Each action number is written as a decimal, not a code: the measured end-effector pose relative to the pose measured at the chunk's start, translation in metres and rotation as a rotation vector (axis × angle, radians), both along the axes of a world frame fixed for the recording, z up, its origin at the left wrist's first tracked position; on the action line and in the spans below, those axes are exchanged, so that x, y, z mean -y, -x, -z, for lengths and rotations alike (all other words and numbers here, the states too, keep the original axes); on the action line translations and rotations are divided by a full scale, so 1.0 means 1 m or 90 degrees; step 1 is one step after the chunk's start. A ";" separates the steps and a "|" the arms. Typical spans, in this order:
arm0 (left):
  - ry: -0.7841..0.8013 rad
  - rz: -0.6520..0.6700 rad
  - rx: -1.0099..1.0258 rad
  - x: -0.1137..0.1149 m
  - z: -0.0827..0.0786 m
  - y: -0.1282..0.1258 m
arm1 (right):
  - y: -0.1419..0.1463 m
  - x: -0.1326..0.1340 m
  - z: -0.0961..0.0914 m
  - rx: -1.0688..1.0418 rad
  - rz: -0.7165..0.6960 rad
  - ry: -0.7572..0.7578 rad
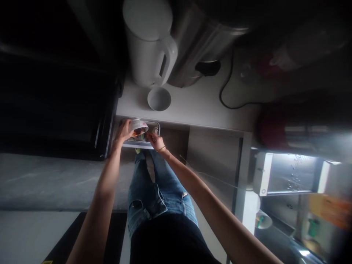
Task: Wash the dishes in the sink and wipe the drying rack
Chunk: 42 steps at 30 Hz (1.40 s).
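Note:
My left hand (124,131) is closed around a white bowl (139,124) with a pink pattern. The bowl is tilted, and something reddish-orange shows at its inner edge. Beneath it is an open drawer (158,128) with a pale rim; the contents are small and dim. My right hand (155,140), with a thin bracelet at the wrist, reaches over the drawer's right part beside the bowl. Its fingers are drawn together, and whatever they hold is too small to name. A second, plain bowl (159,99) sits on the counter just beyond the drawer.
A white lidded jug (150,44) and a steel cylindrical appliance (198,44) stand on the counter (203,104). A black cord (229,88) lies at their right. On the left is a black glossy appliance (55,110). A lit, pale-framed unit (291,174) stands at right.

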State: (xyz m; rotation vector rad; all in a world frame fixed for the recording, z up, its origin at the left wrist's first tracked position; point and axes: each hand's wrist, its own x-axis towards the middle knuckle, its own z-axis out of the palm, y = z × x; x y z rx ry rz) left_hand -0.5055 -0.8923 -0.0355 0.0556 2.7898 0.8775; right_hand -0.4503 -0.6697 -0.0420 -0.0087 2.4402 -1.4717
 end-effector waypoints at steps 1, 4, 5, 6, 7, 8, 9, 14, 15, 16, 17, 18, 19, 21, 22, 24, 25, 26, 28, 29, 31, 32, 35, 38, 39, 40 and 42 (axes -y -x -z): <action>0.000 -0.003 -0.001 0.001 0.002 0.001 | -0.001 -0.004 -0.001 -0.019 -0.057 -0.019; 0.000 0.005 0.000 0.002 0.005 0.002 | 0.002 -0.014 0.002 -0.074 -0.189 -0.059; 0.001 0.010 -0.002 0.003 0.005 0.003 | 0.003 -0.016 0.004 -0.083 -0.203 -0.065; 0.001 0.016 -0.006 0.003 0.005 0.003 | 0.005 -0.018 0.007 -0.085 -0.205 -0.069; 0.001 0.020 -0.012 0.004 0.005 0.003 | 0.006 -0.018 0.011 -0.083 -0.200 -0.071; 0.001 0.025 -0.019 0.005 0.005 0.003 | 0.006 -0.017 0.015 -0.079 -0.192 -0.071; 0.000 0.030 -0.025 0.006 0.004 0.002 | 0.006 -0.016 0.019 -0.076 -0.186 -0.068; 0.002 0.065 -0.025 0.007 0.000 0.000 | 0.000 -0.008 0.027 -0.056 -0.129 0.037; 0.005 0.068 -0.024 0.008 0.000 0.000 | -0.001 -0.008 0.027 -0.045 -0.123 0.056; 0.008 0.070 -0.025 0.008 0.000 0.000 | -0.003 -0.009 0.027 -0.035 -0.124 0.066; 0.010 0.071 -0.028 0.008 0.000 0.001 | -0.004 -0.011 0.026 -0.028 -0.132 0.067; 0.010 0.071 -0.031 0.009 0.001 0.001 | -0.006 -0.013 0.026 -0.027 -0.146 0.062; 0.008 0.071 -0.034 0.010 0.002 0.002 | -0.007 -0.015 0.026 -0.034 -0.165 0.053; 0.002 0.069 -0.040 0.011 0.005 0.005 | -0.009 -0.020 0.027 -0.085 -0.206 0.036; -0.003 0.069 -0.043 0.011 0.007 0.007 | -0.009 -0.021 0.028 -0.126 -0.221 0.030; -0.016 0.071 -0.053 0.011 0.009 0.010 | -0.005 -0.020 0.032 -0.215 -0.235 0.005; -0.023 0.075 -0.059 0.011 0.010 0.011 | -0.002 -0.018 0.034 -0.251 -0.237 -0.016; -0.029 0.079 -0.064 0.011 0.011 0.012 | 0.001 -0.015 0.036 -0.276 -0.240 -0.040; -0.040 0.081 -0.075 0.011 0.012 0.014 | 0.009 -0.007 0.041 -0.296 -0.260 -0.087; -0.046 0.077 -0.081 0.012 0.013 0.014 | 0.012 -0.004 0.043 -0.296 -0.276 -0.104; -0.064 0.059 -0.095 0.013 0.015 0.014 | 0.013 0.000 0.048 -0.291 -0.310 -0.121; -0.074 0.046 -0.101 0.015 0.016 0.014 | 0.012 0.000 0.049 -0.289 -0.319 -0.120; -0.103 -0.002 -0.108 0.019 0.021 0.013 | 0.002 -0.006 0.051 -0.293 -0.315 -0.099; -0.141 -0.042 -0.109 0.023 0.026 0.013 | -0.008 -0.015 0.047 -0.315 -0.296 -0.084; -0.152 -0.050 -0.109 0.024 0.027 0.013 | -0.009 -0.017 0.045 -0.328 -0.287 -0.085; -0.160 -0.056 -0.110 0.024 0.028 0.014 | -0.009 -0.018 0.043 -0.340 -0.274 -0.089; -0.169 -0.058 -0.109 0.024 0.029 0.016 | -0.005 -0.016 0.039 -0.353 -0.244 -0.109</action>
